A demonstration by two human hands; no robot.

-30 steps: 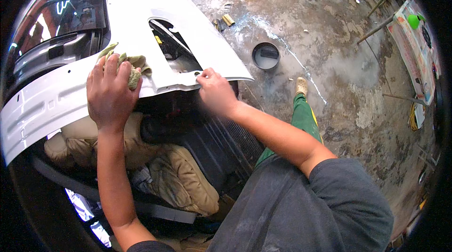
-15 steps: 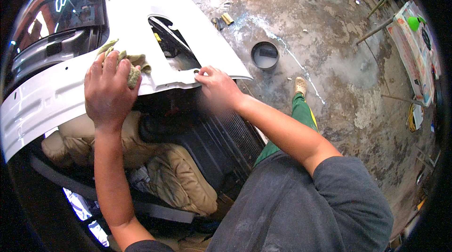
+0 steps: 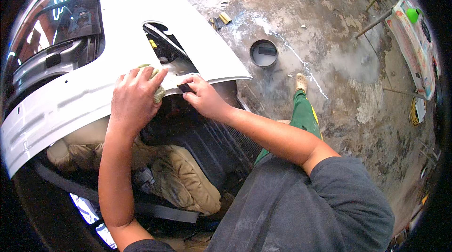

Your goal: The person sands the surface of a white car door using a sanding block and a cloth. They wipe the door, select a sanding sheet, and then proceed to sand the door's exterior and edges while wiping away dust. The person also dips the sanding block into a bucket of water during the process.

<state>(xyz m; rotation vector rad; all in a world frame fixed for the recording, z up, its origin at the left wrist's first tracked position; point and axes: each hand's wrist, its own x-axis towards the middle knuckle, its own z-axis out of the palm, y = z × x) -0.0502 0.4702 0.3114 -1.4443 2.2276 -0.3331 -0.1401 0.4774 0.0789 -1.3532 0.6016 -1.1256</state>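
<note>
My left hand (image 3: 134, 96) grips a crumpled light-green cloth (image 3: 158, 94) against the inner lower flange of a white car panel (image 3: 56, 93). Just right of it, my right hand (image 3: 202, 96) pinches a small dark piece (image 3: 184, 88) at the same edge, below a triangular opening in the panel that shows a dark interior with a bit of yellow inside. Both forearms reach in from the lower part of the picture, over the vehicle's open cabin.
Tan seat covers (image 3: 186, 176) and a black floor lie below the panel. A round dark container (image 3: 263, 53) of grey liquid and rolls (image 3: 225, 18) rest on the concrete floor (image 3: 362, 111). Propped poles and a colourful panel (image 3: 405, 40) with a green object stand at right.
My left hand and cloth have moved right and down along the panel edge. My right hand has shifted left and down, and a dark piece now shows in its fingers.
</note>
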